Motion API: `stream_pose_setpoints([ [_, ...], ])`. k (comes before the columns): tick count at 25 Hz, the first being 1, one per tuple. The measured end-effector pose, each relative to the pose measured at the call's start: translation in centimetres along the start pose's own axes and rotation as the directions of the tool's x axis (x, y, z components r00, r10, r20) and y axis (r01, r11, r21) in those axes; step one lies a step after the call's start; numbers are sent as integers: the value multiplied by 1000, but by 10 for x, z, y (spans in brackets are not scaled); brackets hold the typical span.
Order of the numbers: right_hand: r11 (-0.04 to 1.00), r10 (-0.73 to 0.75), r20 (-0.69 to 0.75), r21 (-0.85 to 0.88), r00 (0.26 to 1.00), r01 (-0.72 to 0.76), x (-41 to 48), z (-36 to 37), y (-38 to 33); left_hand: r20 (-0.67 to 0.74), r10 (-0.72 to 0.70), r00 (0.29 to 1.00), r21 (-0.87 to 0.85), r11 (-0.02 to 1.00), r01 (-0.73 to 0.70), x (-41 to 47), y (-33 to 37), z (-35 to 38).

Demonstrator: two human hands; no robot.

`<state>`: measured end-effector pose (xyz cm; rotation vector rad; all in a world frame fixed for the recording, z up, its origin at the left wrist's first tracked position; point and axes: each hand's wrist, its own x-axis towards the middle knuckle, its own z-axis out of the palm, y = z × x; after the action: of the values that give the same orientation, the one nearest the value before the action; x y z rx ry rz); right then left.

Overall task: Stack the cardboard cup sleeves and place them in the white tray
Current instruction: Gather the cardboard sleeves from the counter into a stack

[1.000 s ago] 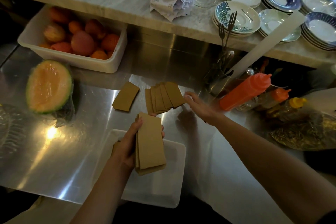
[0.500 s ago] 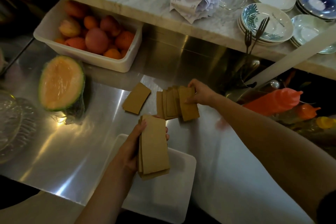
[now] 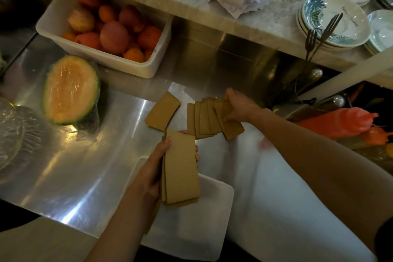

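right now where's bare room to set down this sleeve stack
Bare steel counter lies between the wrapped melon half and the flat white tray, bare on its right. Crowded ahead: a loose brown cardboard sleeve, and fanned sleeves under the right hand.

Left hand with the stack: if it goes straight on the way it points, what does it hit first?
Likely the near left end of the fanned sleeves that the right hand grips, just past the stack in the left hand. Height is unclear; it may pass over them.

Steel counter (image 3: 74, 172): white tray (image 3: 212, 229), sleeves (image 3: 162, 111), melon (image 3: 70, 89)
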<state>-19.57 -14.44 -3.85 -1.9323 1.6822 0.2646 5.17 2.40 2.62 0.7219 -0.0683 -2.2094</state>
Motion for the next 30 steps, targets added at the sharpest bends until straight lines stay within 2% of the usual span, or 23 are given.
stream_pose_setpoints([
  [2, 1000, 12, -9, 17, 1000, -12, -4, 2, 5, 0, -8, 1000, -10, 1000, 8, 1, -1, 0],
  [5, 994, -1, 41, -105, 999, 5, -12, 7, 14, -5, -26, 1000, -9, 1000, 26, 2, -4, 0],
  [7, 993, 26, 65, -119, 998, -18, -16, 9, 17, -9, -32, 999, -10, 999, 32, 1, -5, 1],
  [11, 986, 18, 14, -163, 1000, -15, -21, 11, 12, -11, -19, 1000, -15, 1000, 19, 0, -5, -2],
  [13, 999, 36, 89, -7, 995, -35, -23, 5, 8, -4, -22, 1000, -13, 1000, 22, 1, -6, -2],
  [14, 996, 34, 173, 79, 984, -48, -22, 1, 6, -6, -24, 1000, -11, 1000, 24, 2, -6, -2],
  [16, 963, 19, 311, 249, 950, -101, -18, -13, -1, -12, -29, 1000, -10, 1000, 28, 2, -7, -1],
  [17, 940, 7, 333, 320, 943, -120, -14, -19, -5, -13, -30, 999, -11, 999, 30, 2, -7, 1],
  [19, 938, -17, 292, 335, 956, -85, -2, -24, -12, -14, -27, 1000, -6, 1000, 27, 1, -5, 2],
  [21, 983, -26, 245, 183, 969, -20, 9, -18, -17, -17, -14, 1000, 8, 1000, 14, -2, -3, 2],
  [23, 997, 8, 192, 70, 981, -22, 15, -6, -18, -25, 6, 1000, 16, 1000, -5, -4, 1, 0],
  [27, 1000, 23, -30, -4, 999, -23, 5, 2, -14, -13, 22, 1000, 28, 999, -21, -5, 3, -5],
  [28, 1000, 15, -46, 24, 999, -14, 2, 2, -11, -17, 22, 1000, 26, 999, -22, -4, 2, -6],
  [30, 971, 35, -7, 237, 999, -32, -9, -3, -8, -39, 20, 999, 31, 999, -19, -2, 0, -9],
])
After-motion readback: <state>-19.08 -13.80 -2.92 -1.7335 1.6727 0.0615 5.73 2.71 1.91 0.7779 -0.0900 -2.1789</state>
